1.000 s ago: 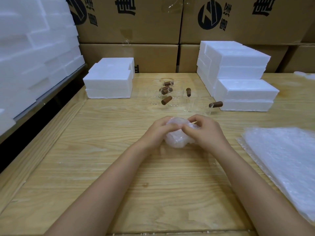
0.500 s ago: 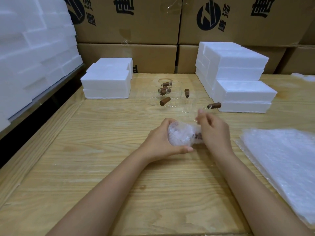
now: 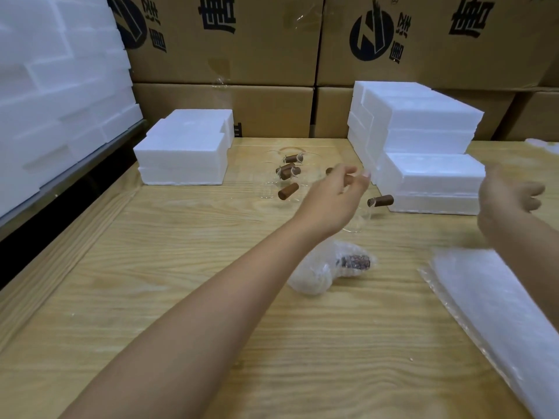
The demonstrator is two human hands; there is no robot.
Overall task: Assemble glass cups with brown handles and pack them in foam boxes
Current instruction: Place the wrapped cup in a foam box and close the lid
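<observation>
A glass cup wrapped in bubble wrap (image 3: 331, 269) lies on the wooden table, its brown handle showing through the wrap at the right end. Neither hand touches it. My left hand (image 3: 335, 198) hovers above and beyond it, fingers loosely extended toward the foam boxes, holding nothing. My right hand (image 3: 508, 204) is raised at the right, blurred, fingers relaxed, in front of the lower foam box (image 3: 432, 182). Several clear glass cups with brown handles (image 3: 289, 190) stand at the back of the table; one cup (image 3: 379, 201) stands beside the foam stack.
A stack of bubble-wrap sheets (image 3: 499, 313) lies at the right. White foam boxes are stacked at the back left (image 3: 184, 152) and back right (image 3: 420, 116). More foam pieces (image 3: 54, 95) pile up on the left. Cardboard cartons (image 3: 242, 40) line the rear.
Both hands let go of the wrapped cup, which now lies on the table. My left hand rose forward and my right hand swung out to the right.
</observation>
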